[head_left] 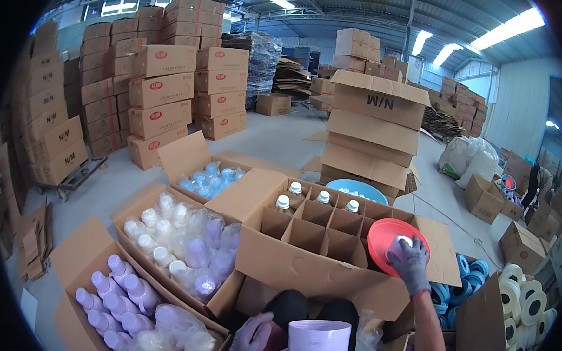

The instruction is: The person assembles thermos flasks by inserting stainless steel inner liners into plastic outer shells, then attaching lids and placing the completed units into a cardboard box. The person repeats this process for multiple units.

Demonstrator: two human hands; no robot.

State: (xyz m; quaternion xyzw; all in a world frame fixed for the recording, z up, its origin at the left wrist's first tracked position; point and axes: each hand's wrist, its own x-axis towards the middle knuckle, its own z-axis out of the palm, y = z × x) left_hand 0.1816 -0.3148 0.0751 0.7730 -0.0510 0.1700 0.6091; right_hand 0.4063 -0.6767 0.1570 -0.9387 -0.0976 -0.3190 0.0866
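My right hand (411, 265), in a grey glove, reaches over a red basin (378, 239). Its fingers close around a small pale lilac cap (399, 245) inside the basin. In front of my lap stands a large lilac jug (320, 344), open at the top, with a handle on its left side. My left hand (253, 339), also gloved, is beside the jug's handle with its fingers apart. Nothing shows in it. Before me is a divided carton (311, 263) with several white-capped bottles (295, 188) in its far compartments; the basin rests over its right end.
At the left, cartons hold lilac bottles (134, 291) and bagged white and lilac pieces (169, 222). Blue bagged pieces (208, 179) sit farther back. A blue basin (364, 189) lies behind the divided carton. Blue rings (467, 280) and white rolls (522, 296) are at right. Stacked cartons (370, 126) rise ahead.
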